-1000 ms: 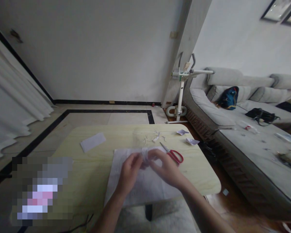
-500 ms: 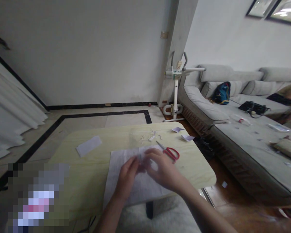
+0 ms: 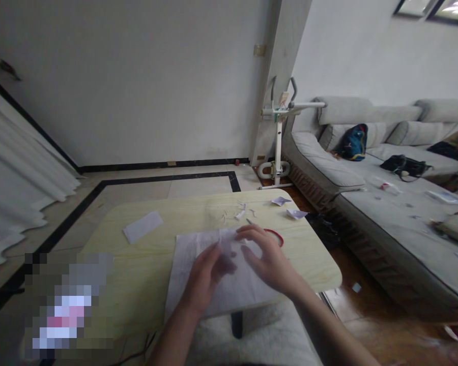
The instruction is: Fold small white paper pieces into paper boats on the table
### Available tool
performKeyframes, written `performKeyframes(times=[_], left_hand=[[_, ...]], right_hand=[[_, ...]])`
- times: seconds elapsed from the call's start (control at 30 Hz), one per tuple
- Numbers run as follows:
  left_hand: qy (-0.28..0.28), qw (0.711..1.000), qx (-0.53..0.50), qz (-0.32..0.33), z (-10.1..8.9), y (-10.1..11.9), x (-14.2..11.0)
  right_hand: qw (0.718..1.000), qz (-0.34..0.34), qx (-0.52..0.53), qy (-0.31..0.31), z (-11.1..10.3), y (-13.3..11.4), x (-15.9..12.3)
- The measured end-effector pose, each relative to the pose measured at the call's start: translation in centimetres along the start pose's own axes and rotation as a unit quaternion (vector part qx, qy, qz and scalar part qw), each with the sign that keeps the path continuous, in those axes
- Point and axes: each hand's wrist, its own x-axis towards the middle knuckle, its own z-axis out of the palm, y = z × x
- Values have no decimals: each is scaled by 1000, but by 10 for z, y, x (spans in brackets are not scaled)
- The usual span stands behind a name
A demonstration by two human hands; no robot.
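Note:
Over a white sheet on the table, my left hand pinches a small whitish piece of paper, blurred and partly behind the fingers. My right hand hovers just to the right of it, its fingers curved and apart, with nothing clearly in them. Red-handled scissors lie beyond the right hand, which covers most of them. Small white paper scraps are scattered past the sheet's far edge.
Two folded paper shapes rest near the table's far right corner. A stack of white paper strips lies at the left. A grey sofa stands to the right, and a white exercise machine behind the table.
My right hand has drawn off to the right from the paper, its fingers parting, and now hides more of the scissors. My left hand keeps the paper. The view has shifted slightly.

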Motion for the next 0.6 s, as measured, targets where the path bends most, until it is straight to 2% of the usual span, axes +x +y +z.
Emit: performKeyframes(times=[0.1,0.3,0.6], left_hand=[[-9,1000,-18,-12,2,0,-2],[-60,998,4,8,8,6,-9],[-70,997,27,-10,14,15,-16]], right_hand=[[1000,-9,2,-13,-2,1,0],[999,-28,7,-40,2,-4,-5],[998,-25,20,-46,-3,-9,-9]])
